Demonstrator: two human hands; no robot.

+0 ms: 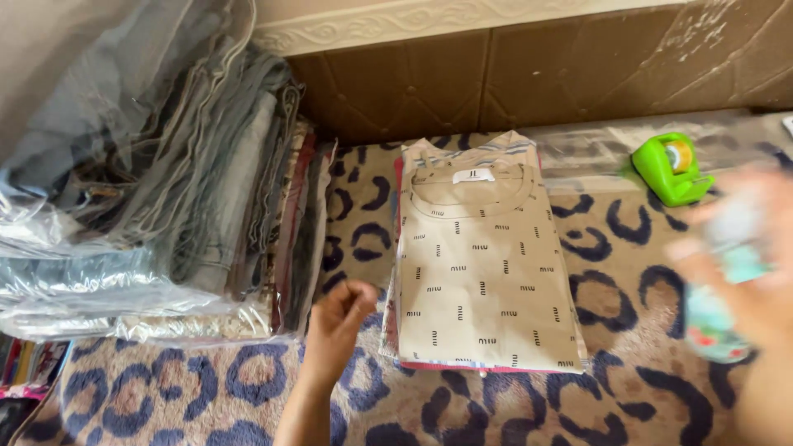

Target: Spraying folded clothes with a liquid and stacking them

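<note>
Holding the left hand at 7 o'clock of the folded shirt, just beside its lower corner, fingers curled shut on nothing. Swinging the right hand in at 3 o'clock with a pale teal thing against it; too blurred for telling the grip. Working, by the look of it, at the stack under that shirt, lying mid-rug. Counting one beige shirt on top, coloured edges beneath, one green tape dispenser at 1 o'clock, one bagged clothes pile at 9 o'clock.
</note>
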